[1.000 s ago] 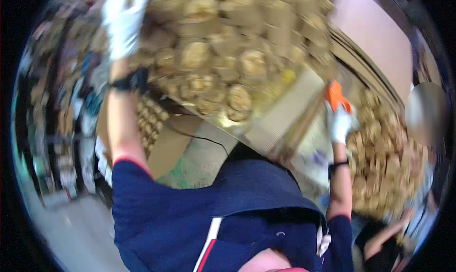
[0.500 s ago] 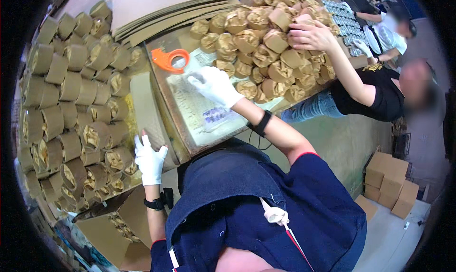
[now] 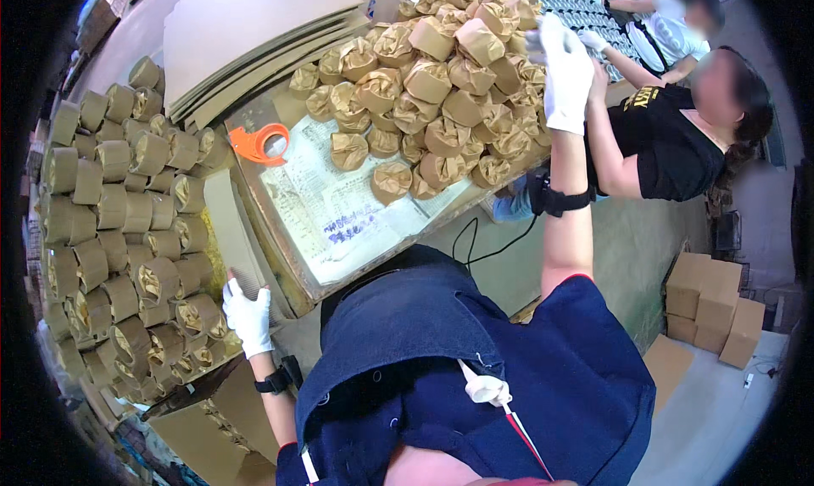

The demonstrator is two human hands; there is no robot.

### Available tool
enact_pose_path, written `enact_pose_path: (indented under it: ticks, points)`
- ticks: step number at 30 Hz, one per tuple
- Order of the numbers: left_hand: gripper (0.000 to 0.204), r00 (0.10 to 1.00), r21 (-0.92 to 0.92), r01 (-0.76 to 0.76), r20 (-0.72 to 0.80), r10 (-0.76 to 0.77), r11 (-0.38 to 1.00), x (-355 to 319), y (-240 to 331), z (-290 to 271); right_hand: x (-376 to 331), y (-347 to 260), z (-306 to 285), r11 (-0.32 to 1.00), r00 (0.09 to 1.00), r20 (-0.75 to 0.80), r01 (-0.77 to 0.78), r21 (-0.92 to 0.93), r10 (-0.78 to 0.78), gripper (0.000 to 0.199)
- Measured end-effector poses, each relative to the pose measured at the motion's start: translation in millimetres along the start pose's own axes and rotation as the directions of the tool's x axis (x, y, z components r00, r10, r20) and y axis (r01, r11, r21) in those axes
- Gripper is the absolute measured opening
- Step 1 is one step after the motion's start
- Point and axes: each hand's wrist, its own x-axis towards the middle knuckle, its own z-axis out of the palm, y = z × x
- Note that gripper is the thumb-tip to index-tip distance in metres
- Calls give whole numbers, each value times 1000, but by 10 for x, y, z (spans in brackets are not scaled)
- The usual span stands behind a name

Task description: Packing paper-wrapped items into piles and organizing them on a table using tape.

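My left hand (image 3: 248,316), in a white glove, is at the near end of a long stack of narrow cardboard strips (image 3: 231,223). Its thumb and forefinger are apart. Far to the right, my gloved right hand (image 3: 565,79) reaches past the edge of a heap of brown paper-wrapped rolls (image 3: 445,83), its fingers stretched out and no held thing visible. The co-worker's bare hand is close beside it, partly hidden. Each roll has a cardboard band around crumpled paper. An orange tape dispenser (image 3: 259,144) lies at the table's left side.
Many banded rolls (image 3: 127,215) stand in rows on the left. Flat cardboard sheets (image 3: 254,36) are stacked at the back. Printed paper (image 3: 339,223) covers the near tabletop. A co-worker in black (image 3: 661,151) stands at the right; cartons (image 3: 695,295) are on the floor behind.
My right hand has moved from above the printed paper to the far right, beyond the heap. The co-worker's hand has drawn back from the heap. My left hand stays by the strips.
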Motion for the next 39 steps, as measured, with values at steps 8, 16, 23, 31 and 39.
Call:
enact_pose_path:
  ticks: [8,16,23,31,39]
  points:
    - [69,993,-11,96,-72,-97,995,-129,-162,205,284,147,397,697,699,592,652,-299,-401,52]
    - [69,996,43,28,-90,-24,999,-45,-405,412,740,279,292,652,410,880,739,-167,-240,78]
    - [66,992,21,-18,-124,20,1000,6,-490,516,596,419,316,720,539,756,681,-133,-371,58]
    - [69,991,-44,-38,-129,32,998,3,-634,579,-370,-402,119,876,799,368,469,114,-476,41]
    - [67,996,0,31,-83,-31,1000,44,-648,558,-2225,84,1086,913,398,858,368,176,-326,46]
